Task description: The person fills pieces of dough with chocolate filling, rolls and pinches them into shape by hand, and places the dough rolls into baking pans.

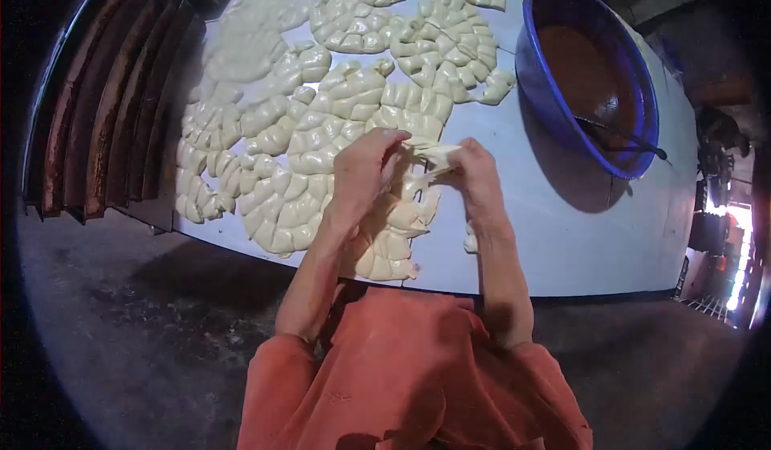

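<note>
A pale, stretchy piece of dough [434, 157] spans the space between my two hands, pulled thin with small holes in it. My left hand [371, 161] is closed on its left end, above the spread of dough pieces. On the other end my right hand [475, 169] pinches the dough, over the white tabletop. Below and left of my hands lie many glossy dough pieces [285, 209], packed side by side in rounded patches. Beside my right wrist sits a small dough bit [471, 239], partly hidden by the forearm.
A large blue basin [532, 88] of brown liquid stands at the right on the white table [578, 249]. A dark-handled utensil [630, 138] rests in it. Long rusty metal trays or troughs [104, 120] line the left side. The table's near edge runs just in front of my body.
</note>
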`<state>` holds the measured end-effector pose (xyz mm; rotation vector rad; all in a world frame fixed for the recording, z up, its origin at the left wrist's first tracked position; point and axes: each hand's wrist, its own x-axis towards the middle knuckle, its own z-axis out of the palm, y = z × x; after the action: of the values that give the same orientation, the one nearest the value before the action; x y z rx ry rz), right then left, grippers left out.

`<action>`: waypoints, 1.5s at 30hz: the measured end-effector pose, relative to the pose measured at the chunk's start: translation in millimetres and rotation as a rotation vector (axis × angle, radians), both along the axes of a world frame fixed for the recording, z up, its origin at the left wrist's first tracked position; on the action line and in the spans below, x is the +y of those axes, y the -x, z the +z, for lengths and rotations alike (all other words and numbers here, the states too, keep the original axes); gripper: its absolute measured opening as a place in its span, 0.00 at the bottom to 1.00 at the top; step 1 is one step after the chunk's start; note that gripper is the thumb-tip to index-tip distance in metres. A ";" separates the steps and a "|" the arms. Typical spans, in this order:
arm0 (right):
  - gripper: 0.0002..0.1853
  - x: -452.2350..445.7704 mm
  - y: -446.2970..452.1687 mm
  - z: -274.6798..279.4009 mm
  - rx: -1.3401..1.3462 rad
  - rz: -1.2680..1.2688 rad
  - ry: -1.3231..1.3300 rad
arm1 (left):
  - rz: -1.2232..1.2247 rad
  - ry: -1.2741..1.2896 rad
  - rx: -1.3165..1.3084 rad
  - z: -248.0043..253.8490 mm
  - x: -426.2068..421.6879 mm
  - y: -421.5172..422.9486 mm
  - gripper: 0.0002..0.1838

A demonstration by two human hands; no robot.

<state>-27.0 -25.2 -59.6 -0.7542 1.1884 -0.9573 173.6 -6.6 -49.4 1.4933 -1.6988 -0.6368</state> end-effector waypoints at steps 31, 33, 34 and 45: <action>0.21 30.9 57.5 72.9 -0.262 0.030 0.015 | -0.290 0.179 -0.011 5.6 -6.7 50.1 0.32; 0.20 37.1 51.6 66.0 -0.192 0.027 0.020 | -0.327 -0.123 0.205 20.0 -5.7 62.1 0.30; 0.19 39.8 49.4 63.4 -0.129 0.020 0.019 | -0.359 -0.434 0.415 26.2 -4.2 67.1 0.29; 0.13 48.1 86.1 37.6 0.365 -0.221 0.253 | -0.323 -0.575 0.614 17.0 13.4 109.7 0.31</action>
<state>-113.1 22.9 -22.0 -1.0465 1.5080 -1.2022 63.8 6.8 -32.4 1.1869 -1.3211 -1.6751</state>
